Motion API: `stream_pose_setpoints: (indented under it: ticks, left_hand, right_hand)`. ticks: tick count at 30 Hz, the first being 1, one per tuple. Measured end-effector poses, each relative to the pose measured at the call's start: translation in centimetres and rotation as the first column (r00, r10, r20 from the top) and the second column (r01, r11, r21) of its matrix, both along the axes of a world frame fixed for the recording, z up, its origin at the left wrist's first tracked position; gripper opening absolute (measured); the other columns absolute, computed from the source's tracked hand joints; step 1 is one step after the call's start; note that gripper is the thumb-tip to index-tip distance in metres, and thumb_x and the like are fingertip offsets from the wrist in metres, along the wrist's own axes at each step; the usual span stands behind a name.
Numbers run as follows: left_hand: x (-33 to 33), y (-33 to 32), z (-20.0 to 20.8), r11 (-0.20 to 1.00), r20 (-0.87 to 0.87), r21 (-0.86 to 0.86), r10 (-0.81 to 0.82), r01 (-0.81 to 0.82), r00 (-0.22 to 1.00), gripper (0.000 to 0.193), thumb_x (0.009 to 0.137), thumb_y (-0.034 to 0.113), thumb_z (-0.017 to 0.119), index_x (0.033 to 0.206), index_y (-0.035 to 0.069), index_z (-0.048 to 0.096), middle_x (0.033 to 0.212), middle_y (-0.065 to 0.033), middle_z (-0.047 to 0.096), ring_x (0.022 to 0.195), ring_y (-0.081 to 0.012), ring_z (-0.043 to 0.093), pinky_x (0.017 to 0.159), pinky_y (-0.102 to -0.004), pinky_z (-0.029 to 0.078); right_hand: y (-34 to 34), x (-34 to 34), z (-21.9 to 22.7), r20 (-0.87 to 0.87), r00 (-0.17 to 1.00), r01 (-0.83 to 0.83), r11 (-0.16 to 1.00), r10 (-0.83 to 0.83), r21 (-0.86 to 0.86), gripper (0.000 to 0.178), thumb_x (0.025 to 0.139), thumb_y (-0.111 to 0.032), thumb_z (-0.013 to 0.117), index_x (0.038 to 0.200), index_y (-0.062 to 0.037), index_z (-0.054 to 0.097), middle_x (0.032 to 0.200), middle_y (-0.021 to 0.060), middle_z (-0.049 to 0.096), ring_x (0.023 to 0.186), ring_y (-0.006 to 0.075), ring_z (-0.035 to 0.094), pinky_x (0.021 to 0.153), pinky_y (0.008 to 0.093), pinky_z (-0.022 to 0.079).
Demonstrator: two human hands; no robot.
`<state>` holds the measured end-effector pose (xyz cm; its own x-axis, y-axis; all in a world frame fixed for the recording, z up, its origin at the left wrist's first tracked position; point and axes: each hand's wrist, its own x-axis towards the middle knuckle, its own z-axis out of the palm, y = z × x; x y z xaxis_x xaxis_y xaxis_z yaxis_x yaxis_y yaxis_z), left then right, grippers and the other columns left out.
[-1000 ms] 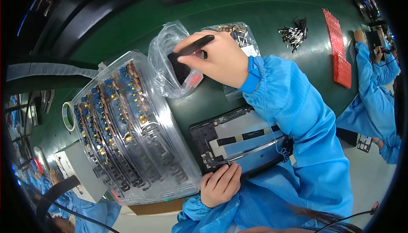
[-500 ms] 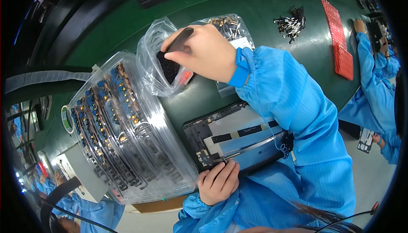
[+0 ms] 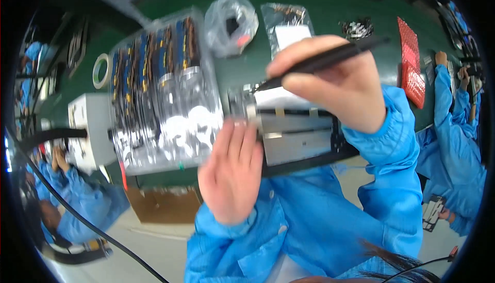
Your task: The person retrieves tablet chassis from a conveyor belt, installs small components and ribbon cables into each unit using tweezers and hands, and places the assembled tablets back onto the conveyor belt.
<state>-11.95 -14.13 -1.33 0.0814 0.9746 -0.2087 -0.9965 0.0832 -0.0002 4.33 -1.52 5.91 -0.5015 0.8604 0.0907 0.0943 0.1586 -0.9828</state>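
Note:
An opened tablet (image 3: 299, 149) with its internal parts exposed lies in front of me at the bench edge. My right hand (image 3: 356, 97) grips dark tweezers (image 3: 330, 60) in a pinch above it. The tweezer tips point left, at the tablet's upper left corner; whether they hold a tiny part I cannot tell. My left hand (image 3: 231, 177) is stretched flat, fingers together and blurred, with its fingertips at the tablet's left side. Beyond the tablet stands a see-through plastic bag (image 3: 217, 22) containing something black and a bit of red.
Left of the tablet sits a see-through plastic tray (image 3: 211, 89) with rows of flex cables. Around it are a tape roll (image 3: 97, 71) and a white box (image 3: 85, 151). Farther off lie a parts bag (image 3: 268, 22), a connector pile (image 3: 356, 28) and red bubble wrap (image 3: 411, 56). Co-workers sit on both sides.
My right hand and the tweezers have come from the plastic bag back over the tablet. My left hand has uncurled from the tablet's edge and flattened. The whole view has turned.

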Motion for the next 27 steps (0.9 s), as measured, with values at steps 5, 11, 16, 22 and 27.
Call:
stream_pose_setpoints:
  ticks: [5,11,16,22,27]
  left_hand:
    - [1.8,3.3,2.2,0.982,-0.02,0.137,-0.13,0.132,0.991,0.059,0.088,0.033,0.029,0.137,0.003,0.019,0.144,-0.0077,0.02,0.133,-0.0195,0.018,0.106,-0.0353,0.017]
    - [2.0,1.2,2.2,0.98,0.063,0.165,-0.123,0.112,0.99,0.057,0.088,0.033,0.026,0.137,0.004,0.022,0.143,-0.0072,0.023,0.132,-0.0195,0.02,0.103,-0.035,0.023]
    - [1.7,0.2,2.1,0.969,0.126,0.226,-0.135,0.104,0.983,0.056,0.088,0.032,0.027,0.137,0.004,0.021,0.143,-0.0073,0.023,0.132,-0.0199,0.022,0.104,-0.0354,0.023]
    - [1.2,-0.5,2.6,0.977,0.197,0.201,-0.107,0.067,0.975,0.055,0.088,0.029,0.027,0.137,0.003,0.021,0.143,-0.0084,0.022,0.132,-0.0202,0.02,0.106,-0.0352,0.021]
    - [0.6,-0.9,2.7,0.975,0.158,0.218,-0.077,0.041,0.985,0.055,0.088,0.029,0.026,0.137,0.003,0.021,0.143,-0.0087,0.021,0.132,-0.0203,0.018,0.106,-0.0348,0.019]
  right_hand:
    - [-5.3,0.0,-0.6,0.039,0.992,-0.125,0.992,0.124,0.02,0.021,0.071,0.004,0.063,0.092,0.0028,0.062,0.088,0.0099,0.062,0.084,0.0163,0.057,0.077,0.0273,0.044]
    - [-7.4,0.0,-1.1,0.159,0.982,-0.121,0.984,0.1,0.13,0.016,0.072,-0.005,0.064,0.088,-0.0034,0.064,0.076,0.0068,0.063,0.068,0.0133,0.058,0.062,0.0241,0.046]
    - [-8.4,0.2,-1.3,-0.002,0.99,-0.136,0.973,0.139,0.188,0.02,0.074,-0.001,0.062,0.093,-0.0026,0.063,0.078,0.0061,0.063,0.073,0.0134,0.059,0.064,0.0255,0.048]
    - [-9.0,-0.2,-1.2,0.091,0.965,-0.262,0.872,0.246,0.415,0.026,0.069,-0.003,0.068,0.094,-0.0013,0.063,0.082,0.0128,0.064,0.072,0.0263,0.061,0.063,0.0313,0.048]
    - [-9.4,-1.3,-1.6,0.087,0.965,-0.261,0.857,0.248,0.444,0.026,0.069,-0.003,0.068,0.094,-0.0013,0.063,0.083,0.0119,0.064,0.071,0.0262,0.061,0.062,0.0322,0.047]
